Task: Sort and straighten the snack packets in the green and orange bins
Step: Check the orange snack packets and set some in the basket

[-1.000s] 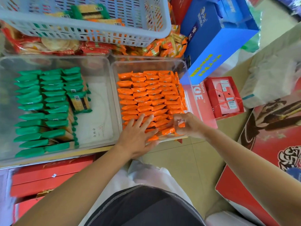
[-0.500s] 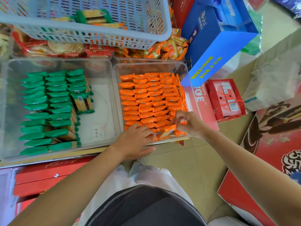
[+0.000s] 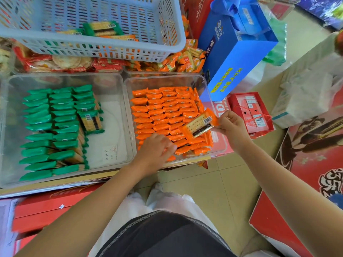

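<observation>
Two clear bins sit side by side. The left bin (image 3: 113, 84) holds rows of green snack packets (image 3: 42, 127), with one green packet (image 3: 91, 122) lying face up on top. The right bin (image 3: 204, 84) is packed with rows of orange snack packets (image 3: 161, 110). My right hand (image 3: 233, 127) pinches one orange packet (image 3: 200, 125) by its end and holds it face up above the bin's right side. My left hand (image 3: 156, 151) rests with curled fingers on the orange packets at the bin's near edge.
A pale blue slatted basket (image 3: 111, 47) with a few packets stands behind the bins, over more snack bags. A blue gift box (image 3: 235, 52) and a small red box (image 3: 250, 114) lie right of the orange bin. Red cartons surround the tiled floor (image 3: 213, 182).
My right hand has lifted one orange packet out of the near right corner and turned it face up. My left hand's fingers have curled in and shifted slightly right on the packets.
</observation>
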### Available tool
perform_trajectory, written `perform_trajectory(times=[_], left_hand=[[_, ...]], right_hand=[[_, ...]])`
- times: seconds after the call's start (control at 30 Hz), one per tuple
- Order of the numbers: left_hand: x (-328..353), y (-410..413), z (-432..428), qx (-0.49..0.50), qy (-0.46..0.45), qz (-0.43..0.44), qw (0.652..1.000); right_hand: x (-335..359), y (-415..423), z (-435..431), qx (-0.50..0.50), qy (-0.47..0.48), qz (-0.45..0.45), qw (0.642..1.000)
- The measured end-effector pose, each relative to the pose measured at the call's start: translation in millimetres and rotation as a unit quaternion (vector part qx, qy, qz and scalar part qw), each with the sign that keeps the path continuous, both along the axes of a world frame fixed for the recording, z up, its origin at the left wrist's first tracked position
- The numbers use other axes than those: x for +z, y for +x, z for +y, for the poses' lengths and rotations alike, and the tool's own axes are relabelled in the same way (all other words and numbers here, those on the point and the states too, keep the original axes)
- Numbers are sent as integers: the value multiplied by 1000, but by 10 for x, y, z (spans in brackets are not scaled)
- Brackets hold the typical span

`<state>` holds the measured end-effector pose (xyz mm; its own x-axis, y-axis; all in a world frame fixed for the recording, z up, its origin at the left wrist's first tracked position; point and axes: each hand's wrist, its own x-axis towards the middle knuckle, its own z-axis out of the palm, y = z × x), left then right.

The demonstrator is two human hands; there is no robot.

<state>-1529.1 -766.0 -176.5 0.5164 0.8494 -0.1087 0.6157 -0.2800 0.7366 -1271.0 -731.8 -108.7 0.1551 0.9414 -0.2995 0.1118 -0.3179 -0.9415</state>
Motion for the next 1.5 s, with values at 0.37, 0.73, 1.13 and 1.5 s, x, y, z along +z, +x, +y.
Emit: perform_trajectory(times=[0.37, 0.73, 1.13, 1.5], left_hand=[[402, 109, 97, 173, -303, -323, 880], [278, 35, 46, 215, -343, -386, 829], [316, 29, 11, 133, -72, -175, 973], [461, 86, 48, 137, -299, -222, 918]], right_hand=[[16, -237, -232, 42, -60, 86, 994], [-35, -347, -283, 17, -47, 93, 994], [13, -305, -277, 5, -47, 154, 987], [-15, -227, -316, 71, -4, 118, 990]])
